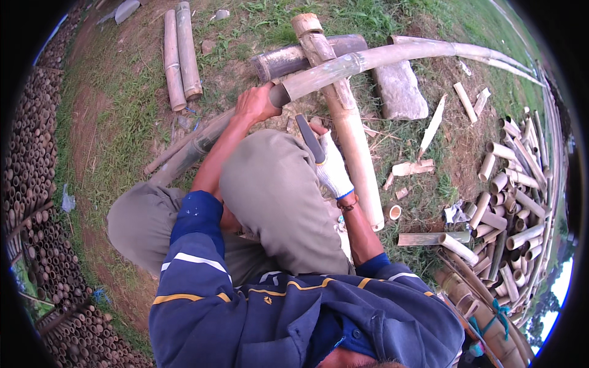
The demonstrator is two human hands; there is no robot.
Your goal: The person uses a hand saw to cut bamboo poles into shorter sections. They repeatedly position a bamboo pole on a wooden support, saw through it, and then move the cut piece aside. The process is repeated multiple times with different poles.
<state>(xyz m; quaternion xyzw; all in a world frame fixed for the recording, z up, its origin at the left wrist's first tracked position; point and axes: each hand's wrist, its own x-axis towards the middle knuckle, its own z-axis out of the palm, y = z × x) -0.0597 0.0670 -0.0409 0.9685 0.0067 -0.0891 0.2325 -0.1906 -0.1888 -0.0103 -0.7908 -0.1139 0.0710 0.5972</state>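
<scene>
My bare left hand (256,104) is closed at the open, dark-mouthed end of a long bamboo pole (380,58), which runs off to the far right. The pole rests across a thick bamboo post (353,138) lying on the ground. In a white knit glove, my right hand (332,164) grips a tool with a dark flat blade (310,138); its handle is hidden in my fist. The blade is just below the pole's end, apart from it. Another bamboo length (184,156) slants to the lower left beneath my left forearm.
A dark log (285,61) props the post beside a grey stone block (400,91). Two bamboo lengths (182,55) lie at the far left. Split chips (433,127) are scattered rightward, near a pile of cut bamboo (515,208). Stacked bamboo (37,184) lines the left edge.
</scene>
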